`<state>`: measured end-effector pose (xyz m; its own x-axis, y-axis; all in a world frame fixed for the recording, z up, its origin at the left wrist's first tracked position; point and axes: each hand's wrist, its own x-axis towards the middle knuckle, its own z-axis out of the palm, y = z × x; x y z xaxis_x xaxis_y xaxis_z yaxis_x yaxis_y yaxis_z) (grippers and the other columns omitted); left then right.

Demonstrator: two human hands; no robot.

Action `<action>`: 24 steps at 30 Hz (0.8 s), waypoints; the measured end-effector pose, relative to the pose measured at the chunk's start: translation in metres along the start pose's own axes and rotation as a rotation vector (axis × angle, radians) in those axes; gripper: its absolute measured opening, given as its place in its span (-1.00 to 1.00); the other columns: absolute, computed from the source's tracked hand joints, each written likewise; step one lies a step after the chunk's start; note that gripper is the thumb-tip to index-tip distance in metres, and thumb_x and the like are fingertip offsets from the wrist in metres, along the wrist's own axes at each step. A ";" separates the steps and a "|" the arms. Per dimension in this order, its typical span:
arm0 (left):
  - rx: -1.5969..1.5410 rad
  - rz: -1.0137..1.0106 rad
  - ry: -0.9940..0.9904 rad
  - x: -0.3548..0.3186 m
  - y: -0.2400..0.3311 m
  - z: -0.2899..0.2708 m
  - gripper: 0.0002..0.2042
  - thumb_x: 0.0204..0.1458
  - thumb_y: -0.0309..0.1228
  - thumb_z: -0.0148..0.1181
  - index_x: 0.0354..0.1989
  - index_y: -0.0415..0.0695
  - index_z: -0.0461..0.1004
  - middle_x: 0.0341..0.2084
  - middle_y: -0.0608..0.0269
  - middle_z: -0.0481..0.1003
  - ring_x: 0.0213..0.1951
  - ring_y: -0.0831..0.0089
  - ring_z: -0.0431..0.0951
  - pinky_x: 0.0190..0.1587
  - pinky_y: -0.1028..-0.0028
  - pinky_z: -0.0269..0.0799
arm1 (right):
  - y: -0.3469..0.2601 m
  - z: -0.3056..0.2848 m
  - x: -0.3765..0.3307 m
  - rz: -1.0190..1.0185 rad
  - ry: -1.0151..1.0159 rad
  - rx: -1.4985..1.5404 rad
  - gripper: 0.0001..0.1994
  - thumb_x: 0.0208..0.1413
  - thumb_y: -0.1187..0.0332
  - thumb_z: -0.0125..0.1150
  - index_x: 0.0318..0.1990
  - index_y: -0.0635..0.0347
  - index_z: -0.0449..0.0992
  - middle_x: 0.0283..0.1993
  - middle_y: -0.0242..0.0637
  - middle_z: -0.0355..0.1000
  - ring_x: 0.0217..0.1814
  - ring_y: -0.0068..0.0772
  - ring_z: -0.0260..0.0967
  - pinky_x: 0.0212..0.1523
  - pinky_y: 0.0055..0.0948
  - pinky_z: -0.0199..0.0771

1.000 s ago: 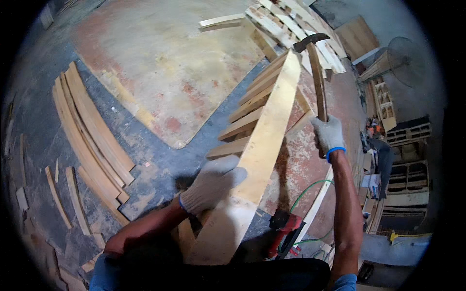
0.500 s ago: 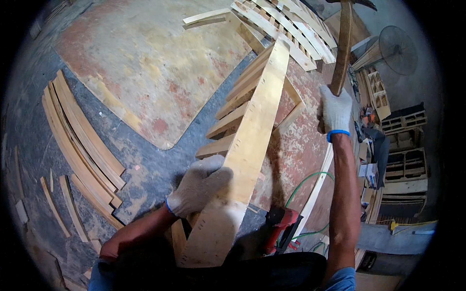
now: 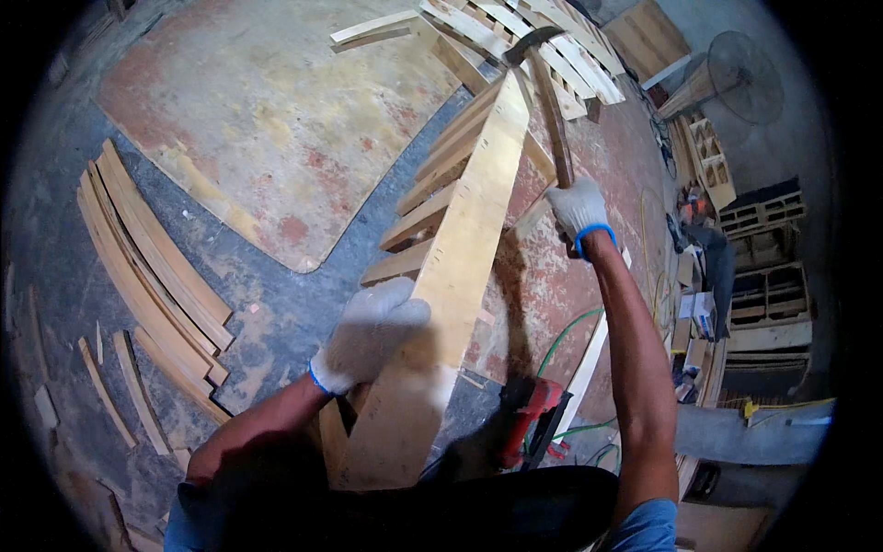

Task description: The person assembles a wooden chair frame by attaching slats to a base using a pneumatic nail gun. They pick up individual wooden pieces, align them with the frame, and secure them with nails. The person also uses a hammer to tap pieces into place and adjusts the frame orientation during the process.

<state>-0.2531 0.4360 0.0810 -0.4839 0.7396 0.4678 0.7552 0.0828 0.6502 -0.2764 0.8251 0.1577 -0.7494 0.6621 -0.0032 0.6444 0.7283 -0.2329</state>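
A long wooden slatted frame [image 3: 457,253] stretches away from my body, its broad pale board uppermost and several slats sticking out on the left. My left hand [image 3: 372,333], in a whitish work glove with a blue cuff, grips the near part of this frame at the board's left edge; some fingers are hidden. In my gloved right hand [image 3: 578,207] is a hammer [image 3: 553,121], held low on its wooden handle. The dark, curved hammer head appears over the frame's far end; whether it touches the wood I cannot tell.
Loose planks [image 3: 152,253] lie on the floor at left. A large stained sheet [image 3: 267,120] covers the floor beyond. Right of the frame sits a red-and-black power tool [image 3: 533,419] near a green hose [image 3: 563,342]. Slatted wood [image 3: 561,55] and a fan [image 3: 740,78] are farther off.
My right hand has swung the hammer down and left, from raised at upper right to over the frame's far end. The left hand keeps its grip; the whole view shifts slightly.
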 end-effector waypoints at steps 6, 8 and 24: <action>-0.808 -0.430 0.036 -0.003 0.003 0.000 -0.66 0.14 -0.24 0.19 -0.01 -0.21 0.53 -0.22 0.22 0.56 -0.22 0.45 0.50 -0.16 0.41 0.46 | -0.043 -0.022 -0.082 0.086 -0.139 0.457 -0.75 0.10 0.26 0.30 -0.45 0.22 0.41 -0.65 -0.41 0.28 -0.72 -0.52 0.22 -0.71 -0.38 0.26; -0.901 -0.505 0.058 -0.001 0.001 0.002 -0.61 0.18 -0.19 0.16 0.03 -0.26 0.53 -0.17 0.19 0.58 -0.19 0.45 0.51 -0.12 0.41 0.45 | -0.019 -0.024 -0.129 0.079 -0.091 0.617 -0.78 0.12 0.29 0.30 -0.34 0.23 0.44 -0.62 -0.43 0.29 -0.70 -0.55 0.24 -0.68 -0.44 0.29; -0.347 -0.120 0.185 -0.011 -0.037 -0.004 -0.79 0.18 -0.33 0.06 -0.18 -0.20 0.52 -0.29 -0.01 0.51 -0.21 0.11 0.53 -0.12 0.26 0.46 | 0.008 -0.055 -0.310 -0.285 -0.446 0.174 -0.66 -0.05 0.30 0.43 -0.13 0.27 0.59 -0.41 -0.19 0.56 -0.37 -0.45 0.49 -0.28 -0.36 0.49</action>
<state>-0.2779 0.4224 0.0541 -0.6547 0.6031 0.4557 0.5099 -0.0927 0.8552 -0.0311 0.6355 0.2107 -0.9064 0.2769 -0.3192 0.4008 0.8026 -0.4419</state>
